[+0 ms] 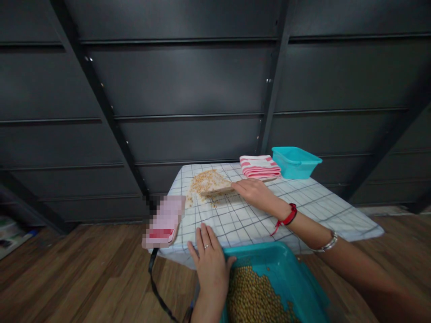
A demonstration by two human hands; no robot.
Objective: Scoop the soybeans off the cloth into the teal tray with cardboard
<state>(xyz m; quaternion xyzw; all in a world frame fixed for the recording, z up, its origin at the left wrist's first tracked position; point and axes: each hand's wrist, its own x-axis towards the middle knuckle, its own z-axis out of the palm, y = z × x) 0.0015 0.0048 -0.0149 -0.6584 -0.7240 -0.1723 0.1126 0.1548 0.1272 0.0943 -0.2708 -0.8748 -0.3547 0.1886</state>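
My right hand (253, 190) reaches over a table with a white checked cloth (313, 202) and is closed on a flat wooden scraper (217, 190), whose edge rests against a pile of pale grains (206, 180). A red cord and a silver bracelet circle that wrist. My left hand (209, 261) lies flat with fingers apart on the near edge of the cloth, a ring on one finger, touching the rim of a teal tray (266, 251) full of brownish-green beans (256, 298).
A folded red-and-white striped cloth (259, 166) and an empty teal tub (294, 161) sit at the table's far side. A blurred pink object (164, 220) with a black strap (158, 291) hangs off the left edge. Dark metal shelving stands behind; wooden floor surrounds.
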